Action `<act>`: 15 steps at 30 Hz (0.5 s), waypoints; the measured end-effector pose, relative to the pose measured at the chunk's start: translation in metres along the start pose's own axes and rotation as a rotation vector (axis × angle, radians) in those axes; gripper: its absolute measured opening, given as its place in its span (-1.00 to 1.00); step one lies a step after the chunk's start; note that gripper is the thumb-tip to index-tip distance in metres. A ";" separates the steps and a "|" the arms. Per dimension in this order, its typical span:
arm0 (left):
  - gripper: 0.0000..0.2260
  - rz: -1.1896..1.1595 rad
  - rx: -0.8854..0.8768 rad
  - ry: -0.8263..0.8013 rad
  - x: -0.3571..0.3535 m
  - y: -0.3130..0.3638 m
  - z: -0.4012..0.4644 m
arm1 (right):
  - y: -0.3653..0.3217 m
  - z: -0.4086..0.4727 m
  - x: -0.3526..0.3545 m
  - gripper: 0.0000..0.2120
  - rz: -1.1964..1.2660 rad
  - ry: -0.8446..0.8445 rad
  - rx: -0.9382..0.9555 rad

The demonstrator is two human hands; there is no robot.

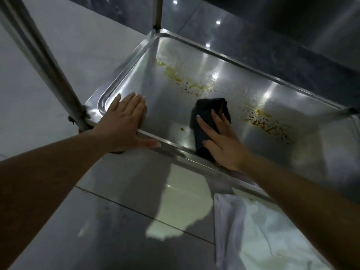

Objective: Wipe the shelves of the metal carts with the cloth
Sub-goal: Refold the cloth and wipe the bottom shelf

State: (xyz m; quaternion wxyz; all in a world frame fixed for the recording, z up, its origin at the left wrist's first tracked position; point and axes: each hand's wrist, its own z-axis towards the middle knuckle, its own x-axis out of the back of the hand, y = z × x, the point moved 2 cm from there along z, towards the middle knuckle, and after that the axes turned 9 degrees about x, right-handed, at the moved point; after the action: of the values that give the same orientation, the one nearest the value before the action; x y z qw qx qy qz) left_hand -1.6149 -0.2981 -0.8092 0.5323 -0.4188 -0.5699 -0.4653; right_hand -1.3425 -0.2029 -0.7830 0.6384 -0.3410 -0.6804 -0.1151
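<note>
While flat on the shelf: right hand [220, 141], fingers spread, pressing the dark folded cloth [209, 121]
Left hand [124, 123]: spread, palm on the stainless steel shelf's rim [171, 148]
Stains: yellow-orange residue [266, 121] beside the cloth

You are looking at one shiny stainless-steel cart shelf [124, 82], two round metal upright posts [37, 47], one folded dark cloth [206, 114], one crumpled white fabric piece [259, 230], two bare hands, and two patches of yellow-orange stains [181, 78].
</note>
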 end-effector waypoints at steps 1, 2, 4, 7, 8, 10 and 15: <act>0.24 0.001 0.022 0.002 0.000 -0.001 0.000 | -0.014 0.017 -0.001 -0.43 -0.013 -0.009 0.065; 0.26 0.006 0.054 0.005 0.000 -0.002 0.000 | -0.030 0.036 -0.003 -0.45 -0.036 -0.008 0.123; 0.29 0.016 0.119 -0.013 0.000 -0.001 -0.002 | -0.060 0.070 -0.011 -0.49 -0.058 0.008 0.164; 0.34 -0.013 0.180 -0.103 -0.002 0.000 0.002 | -0.077 0.104 -0.014 -0.50 -0.029 0.058 0.112; 0.35 -0.027 0.191 -0.146 -0.002 -0.001 0.003 | -0.074 0.108 -0.013 -0.49 -0.018 0.065 0.100; 0.35 -0.055 0.197 -0.208 -0.001 -0.003 0.006 | -0.063 0.105 -0.009 -0.48 -0.018 0.071 0.077; 0.38 -0.069 0.194 -0.275 -0.002 -0.003 0.009 | -0.042 0.045 -0.003 -0.44 -0.025 -0.025 0.047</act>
State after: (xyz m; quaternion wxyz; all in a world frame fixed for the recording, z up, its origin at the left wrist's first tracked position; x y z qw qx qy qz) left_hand -1.6195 -0.2894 -0.8119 0.4710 -0.4053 -0.6935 -0.3645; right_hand -1.4038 -0.2080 -0.7810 0.6362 -0.3187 -0.6951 -0.1029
